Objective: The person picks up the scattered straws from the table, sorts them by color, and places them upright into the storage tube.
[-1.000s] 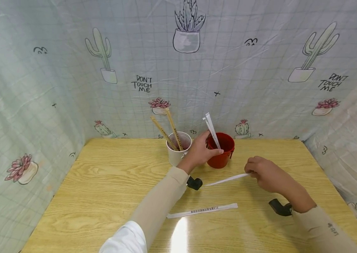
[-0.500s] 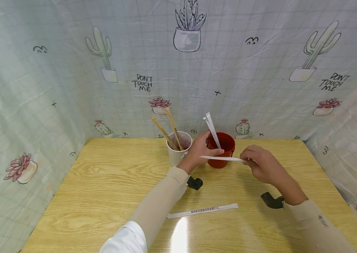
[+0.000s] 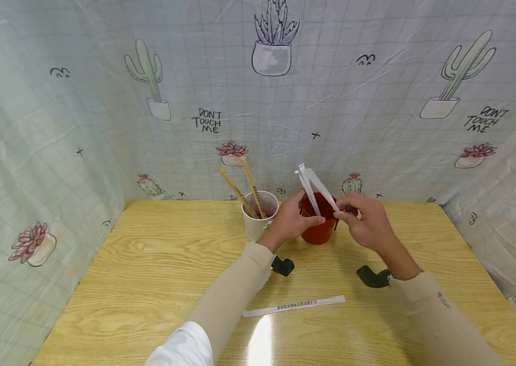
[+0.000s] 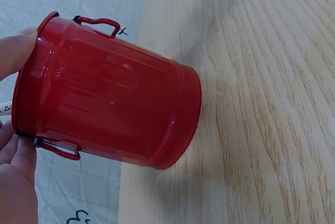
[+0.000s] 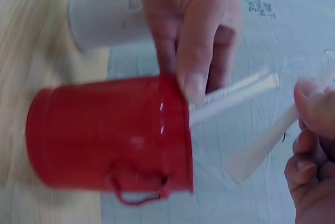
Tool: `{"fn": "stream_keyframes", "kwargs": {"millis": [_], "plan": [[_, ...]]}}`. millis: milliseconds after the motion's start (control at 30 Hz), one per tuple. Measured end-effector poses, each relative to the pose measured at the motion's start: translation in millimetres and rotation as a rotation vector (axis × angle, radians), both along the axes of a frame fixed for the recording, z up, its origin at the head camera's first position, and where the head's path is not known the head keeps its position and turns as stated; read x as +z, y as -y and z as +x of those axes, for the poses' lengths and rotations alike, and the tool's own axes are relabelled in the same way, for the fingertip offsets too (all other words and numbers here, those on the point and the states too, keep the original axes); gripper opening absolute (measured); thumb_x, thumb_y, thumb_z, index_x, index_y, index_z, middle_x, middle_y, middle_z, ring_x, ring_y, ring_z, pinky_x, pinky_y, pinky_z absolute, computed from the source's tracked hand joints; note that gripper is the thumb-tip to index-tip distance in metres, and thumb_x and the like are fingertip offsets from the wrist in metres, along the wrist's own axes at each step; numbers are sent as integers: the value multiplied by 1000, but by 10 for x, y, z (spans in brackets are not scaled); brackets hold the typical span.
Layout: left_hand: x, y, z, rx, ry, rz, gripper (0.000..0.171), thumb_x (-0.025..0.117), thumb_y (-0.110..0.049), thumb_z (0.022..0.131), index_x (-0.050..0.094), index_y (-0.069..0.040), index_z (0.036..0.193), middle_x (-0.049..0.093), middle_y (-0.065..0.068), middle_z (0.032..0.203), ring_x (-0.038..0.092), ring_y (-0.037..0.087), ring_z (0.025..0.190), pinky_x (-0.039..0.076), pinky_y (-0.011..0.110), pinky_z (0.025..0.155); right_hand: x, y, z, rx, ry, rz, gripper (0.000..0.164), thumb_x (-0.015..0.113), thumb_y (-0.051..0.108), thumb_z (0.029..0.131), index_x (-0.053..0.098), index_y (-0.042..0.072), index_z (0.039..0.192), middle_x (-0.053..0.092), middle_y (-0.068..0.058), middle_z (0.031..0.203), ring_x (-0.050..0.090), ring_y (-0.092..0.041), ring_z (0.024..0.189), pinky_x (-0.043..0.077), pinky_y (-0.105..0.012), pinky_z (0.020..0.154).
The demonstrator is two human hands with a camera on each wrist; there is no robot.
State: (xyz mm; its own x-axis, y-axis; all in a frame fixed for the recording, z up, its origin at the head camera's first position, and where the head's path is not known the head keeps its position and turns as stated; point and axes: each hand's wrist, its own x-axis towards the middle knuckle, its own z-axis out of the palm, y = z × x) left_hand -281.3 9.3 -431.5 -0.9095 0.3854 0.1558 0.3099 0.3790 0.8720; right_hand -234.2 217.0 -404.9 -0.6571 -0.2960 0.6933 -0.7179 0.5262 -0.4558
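My left hand (image 3: 291, 219) grips the rim of a small red metal bucket (image 3: 316, 235), which stands upright on the table; its side handles (image 4: 102, 22) show in the left wrist view. Inside the bucket lean white paper-wrapped straws (image 3: 307, 189), their ends above the rim. Another white paper-wrapped straw (image 3: 321, 185) is pinched between the thumb and fingers of my right hand (image 3: 369, 223), tilted just above the bucket's right side. In the right wrist view, the lower end of this held straw (image 5: 251, 160) is outside the bucket mouth.
A white bucket (image 3: 253, 230) with brown paper-wrapped straws (image 3: 236, 192) stands just left of the red one. One more white wrapped straw (image 3: 294, 306) lies flat near the front of the wooden table (image 3: 157, 274). Printed cloth (image 3: 221, 61) hangs behind and at both sides.
My right hand has lifted the wrapped straw from the table, moving up and left to the red bucket, and the straw has tilted steeper. My left hand has stayed on the rim.
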Motion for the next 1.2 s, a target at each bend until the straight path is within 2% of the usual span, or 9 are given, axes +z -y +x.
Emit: {"fn": "stream_keyframes", "kwargs": {"millis": [167,367,567,667,800,1033,1200], "plan": [[-23,0,-15,-13,-4,25,62,85,-22,88,54,-18,142,65,11,141,65,26,128,57,46,108,13,132,-68,5,58,-94,15,75,-13,85,72,-1,92,65,-7,79,47,-5,66,42,-19,57],[-45,-10,-26,-13,-18,5,59,84,-23,89,55,-19,141,66,10,141,65,24,128,57,44,108,-12,219,-128,-27,140,-125,8,73,-8,90,71,-2,94,66,-10,80,48,-6,64,46,-21,52],[-29,2,-18,-4,-15,-1,62,84,-24,89,54,-17,143,66,7,140,65,25,128,57,45,108,-32,281,-187,-93,181,-138,7,71,-6,93,69,-3,100,65,-14,82,50,-6,68,46,-18,59],[-25,5,-16,-1,-13,-5,64,84,-26,89,54,-16,144,65,5,139,65,25,127,57,44,107,-54,297,-215,-101,189,-153,10,69,-7,94,68,-4,103,64,-15,83,51,-9,67,47,-18,60],[-20,2,-21,-3,-14,-10,63,84,-26,89,54,-16,144,65,4,139,65,24,128,57,43,107,-113,299,-252,-107,202,-154,9,69,-7,95,66,-4,104,61,-14,83,50,-11,67,46,-18,58],[-11,3,-30,-7,-20,-17,62,84,-24,90,54,-15,144,64,4,139,65,23,129,57,41,107,-168,290,-266,-112,284,-125,6,67,-4,97,66,-3,103,60,-13,84,49,-13,67,46,-22,56],[7,7,-34,-2,-18,-27,63,84,-25,89,54,-17,144,63,5,142,63,24,131,56,42,109,-228,278,-292,-143,268,-64,8,69,-2,96,70,-4,105,64,-15,88,50,-16,75,45,-23,62]]}}
